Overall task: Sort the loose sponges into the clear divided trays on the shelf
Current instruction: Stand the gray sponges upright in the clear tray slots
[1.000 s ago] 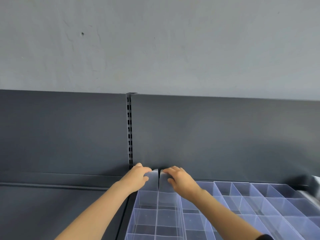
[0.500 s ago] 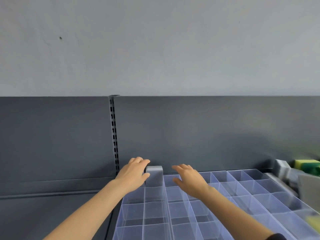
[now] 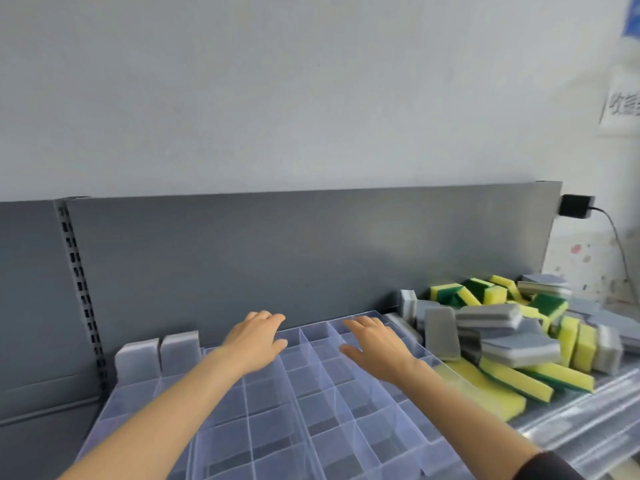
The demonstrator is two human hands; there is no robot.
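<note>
- L hand (image 3: 254,337): palm down over the back rows of the clear divided tray (image 3: 239,441), fingers loosely extended w/ a slight bend, close together, thumb tucked toward the R. Holds nothing. Can't tell if fingertips touch the tray's back rim.
- R hand (image 3: 375,348): palm down too, just R of the L hand, the two apart. Fingers relaxed & slightly spread, thumb sticking out to the L. Nothing in it. Contact w/ tray dividers can't be told.
- Tray: see-through, grid of square compartments, sits on the shelf against the dark grey back panel (image 3: 311,254). Most compartments in view hold nothing.
- Two grey sponges (image 3: 136,362) stand upright side by side in the tray's back-L corner, one per compartment, tops poking above the rim, well L of both hands.
- Sponge pile (image 3: 502,330): loose heap on the shelf just R of the tray, near the R hand but not touched. Mix of grey ones & yellow/green ones, lying flat, tilted, on edge; a few lean on the tray's R wall. One flat yellow sponge (image 3: 485,393) lies at the front of the heap.
- More clear plastic (image 3: 588,410) under/in front of the pile at R; blurred, can't tell its shape.
- Slotted upright (image 3: 81,289) runs up the back panel at L.
- Black adapter (image 3: 576,206) w/ cable hangs at the panel's top-R corner.
- Pale wall (image 3: 277,98) above; white sign (image 3: 623,105) at far R, text too blurred to read.
- Dark sleeve (image 3: 554,465) shows on the R arm at the bottom edge.
</note>
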